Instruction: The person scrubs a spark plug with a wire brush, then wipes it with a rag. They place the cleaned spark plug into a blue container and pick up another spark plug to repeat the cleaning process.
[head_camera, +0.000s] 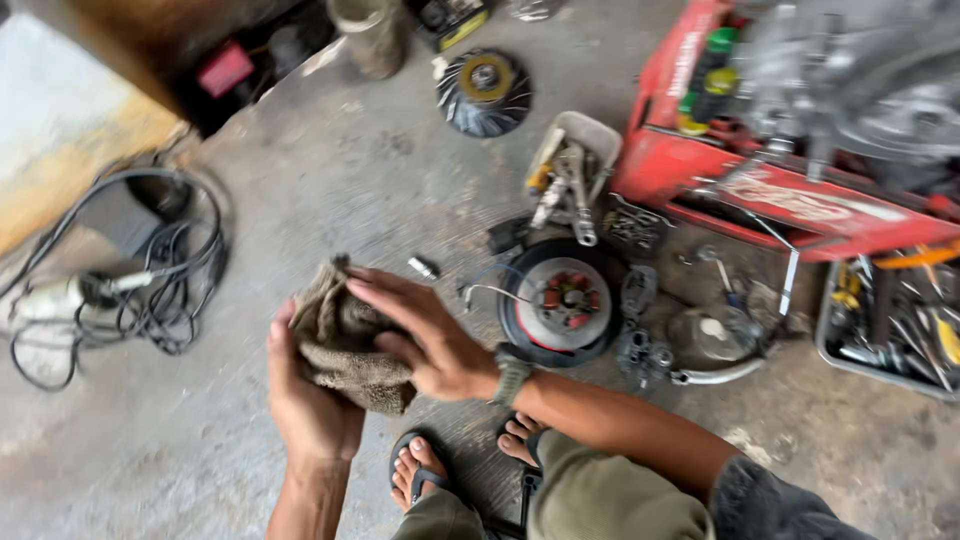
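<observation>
Both hands, left (312, 400) & right (430, 335), clamp a brown rag (345, 340) btwn palms. Risk: the rag's loose end could drop onto the gritty floor (330, 170) w/ small metal parts (640, 335) nearby.

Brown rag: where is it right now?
Head view, left of centre: the brown rag is pressed between the left hand underneath and right hand on top, above the concrete floor, left of the round stator plate.

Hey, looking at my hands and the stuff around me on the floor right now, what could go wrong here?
Both hands, left hand and right hand, are busy with the brown rag, so neither is free to catch anything. The small metal piece lying loose on the concrete floor could get kicked or lost. Your sandaled feet sit close to the round engine part; toes are exposed.
</observation>
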